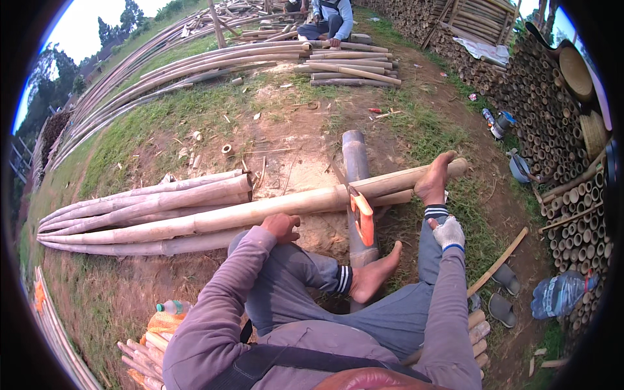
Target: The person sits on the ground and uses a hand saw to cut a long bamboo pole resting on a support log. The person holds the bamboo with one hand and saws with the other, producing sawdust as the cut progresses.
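My bare left hand [281,228] is near my bent left knee, just on the near side of a long bamboo pole [273,208]. Its fingers curl loosely, thumb and fingertips apart, with nothing between them. My right hand [448,233], in a white glove, lies against my right lower leg, closed; what it holds, if anything, is hidden. A handsaw with an orange handle [364,220] sits at the pole, untouched by either hand. The pole crosses a thicker grey bamboo piece [355,156] on the ground. My bare right foot [434,179] presses on the pole near its right end.
More bamboo poles [188,192] lie at left. Cut pieces [153,354] and a small bottle [172,307] are at lower left. Stacked bamboo [539,91], a large water bottle [564,294] and sandals [502,309] stand or lie at right. Another person [331,19] sits at the far end.
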`<act>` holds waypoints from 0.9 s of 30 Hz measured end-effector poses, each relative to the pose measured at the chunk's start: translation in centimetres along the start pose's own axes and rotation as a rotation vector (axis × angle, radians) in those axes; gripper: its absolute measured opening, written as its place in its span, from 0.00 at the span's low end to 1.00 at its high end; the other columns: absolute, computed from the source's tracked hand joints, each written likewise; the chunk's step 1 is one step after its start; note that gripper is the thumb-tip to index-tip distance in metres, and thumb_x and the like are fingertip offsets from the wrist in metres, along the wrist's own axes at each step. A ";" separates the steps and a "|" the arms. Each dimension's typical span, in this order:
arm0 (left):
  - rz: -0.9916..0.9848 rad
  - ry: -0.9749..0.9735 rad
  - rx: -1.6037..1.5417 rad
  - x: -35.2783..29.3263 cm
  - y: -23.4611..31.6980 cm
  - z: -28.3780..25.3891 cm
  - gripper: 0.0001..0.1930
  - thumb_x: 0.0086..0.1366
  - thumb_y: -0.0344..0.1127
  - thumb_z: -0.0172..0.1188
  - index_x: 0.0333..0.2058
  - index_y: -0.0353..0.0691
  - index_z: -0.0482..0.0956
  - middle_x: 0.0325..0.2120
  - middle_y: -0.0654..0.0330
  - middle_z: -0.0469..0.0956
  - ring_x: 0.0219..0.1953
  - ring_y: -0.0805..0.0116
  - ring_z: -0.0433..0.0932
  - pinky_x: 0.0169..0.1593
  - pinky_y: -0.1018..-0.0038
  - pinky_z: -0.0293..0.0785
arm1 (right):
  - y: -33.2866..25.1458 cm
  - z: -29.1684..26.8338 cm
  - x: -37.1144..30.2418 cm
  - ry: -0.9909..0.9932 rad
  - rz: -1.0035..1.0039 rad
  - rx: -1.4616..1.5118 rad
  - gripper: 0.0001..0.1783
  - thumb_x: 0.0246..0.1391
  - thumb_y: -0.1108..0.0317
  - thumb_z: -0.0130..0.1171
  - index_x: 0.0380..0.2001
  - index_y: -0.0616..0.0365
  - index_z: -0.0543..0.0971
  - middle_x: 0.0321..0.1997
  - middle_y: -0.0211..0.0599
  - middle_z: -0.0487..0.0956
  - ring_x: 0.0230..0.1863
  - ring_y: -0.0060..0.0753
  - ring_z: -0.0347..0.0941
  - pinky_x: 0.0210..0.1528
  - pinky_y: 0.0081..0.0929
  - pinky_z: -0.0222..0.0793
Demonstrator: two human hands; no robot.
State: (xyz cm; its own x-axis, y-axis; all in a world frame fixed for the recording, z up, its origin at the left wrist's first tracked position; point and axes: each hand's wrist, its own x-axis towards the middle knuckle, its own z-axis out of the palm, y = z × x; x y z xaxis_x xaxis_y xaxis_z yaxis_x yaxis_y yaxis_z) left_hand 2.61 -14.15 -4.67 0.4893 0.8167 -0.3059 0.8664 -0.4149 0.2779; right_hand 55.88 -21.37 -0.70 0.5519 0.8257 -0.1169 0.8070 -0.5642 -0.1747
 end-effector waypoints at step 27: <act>0.022 0.237 0.044 2.0 0.9 -2.0 0.25 0.60 0.46 0.71 0.55 0.47 0.80 0.45 0.52 0.84 0.51 0.47 0.84 0.52 0.52 0.81 | 1.9 2.7 1.9 0.082 -0.064 -0.036 0.51 0.55 0.31 0.69 0.61 0.71 0.77 0.56 0.71 0.83 0.60 0.68 0.80 0.62 0.55 0.76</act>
State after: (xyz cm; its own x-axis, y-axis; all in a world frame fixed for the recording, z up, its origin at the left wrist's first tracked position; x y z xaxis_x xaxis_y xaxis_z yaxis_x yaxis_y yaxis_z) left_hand 4.17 -12.05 -3.20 0.4752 0.8765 -0.0767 0.8619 -0.4462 0.2409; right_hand 57.91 -20.88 -3.92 0.5130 0.8580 -0.0258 0.8475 -0.5111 -0.1435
